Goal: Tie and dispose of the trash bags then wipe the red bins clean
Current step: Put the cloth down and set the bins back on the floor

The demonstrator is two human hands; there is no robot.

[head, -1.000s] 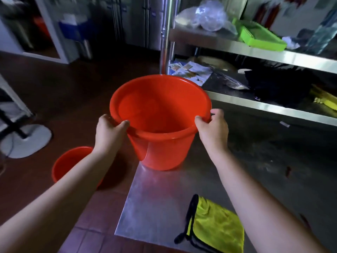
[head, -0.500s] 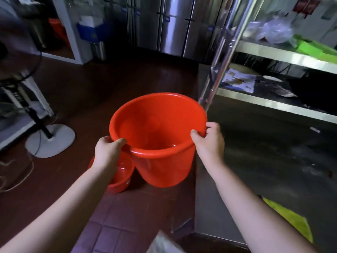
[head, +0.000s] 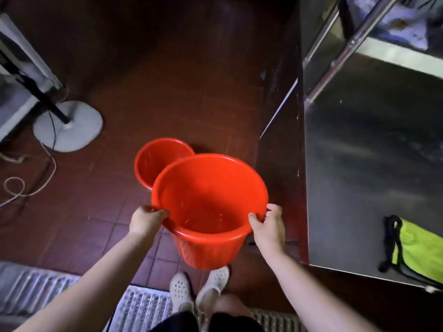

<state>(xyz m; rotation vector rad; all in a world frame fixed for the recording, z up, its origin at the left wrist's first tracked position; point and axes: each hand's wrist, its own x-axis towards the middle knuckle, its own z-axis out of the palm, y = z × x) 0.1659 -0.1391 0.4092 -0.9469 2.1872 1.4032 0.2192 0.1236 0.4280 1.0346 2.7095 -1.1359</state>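
I hold a large red bin [head: 208, 200] by its rim above the tiled floor, just in front of my feet. My left hand [head: 146, 220] grips the rim on the left and my right hand [head: 269, 225] grips it on the right. The bin is upright and has no bag inside. A second, smaller-looking red bin [head: 155, 161] stands on the floor behind it, partly hidden by the held bin. A yellow-green cloth with black edging [head: 419, 250] lies on the steel table [head: 359, 164] to the right.
A fan base [head: 68, 127] with a trailing cord [head: 28, 188] stands at the left. A metal floor grate [head: 143, 307] runs under my feet. The steel table's shelf post [head: 345, 44] rises at the upper right.
The held bin has come off the steel table, moved left and down over the floor beside the other red bin. My view has tilted down toward my feet.
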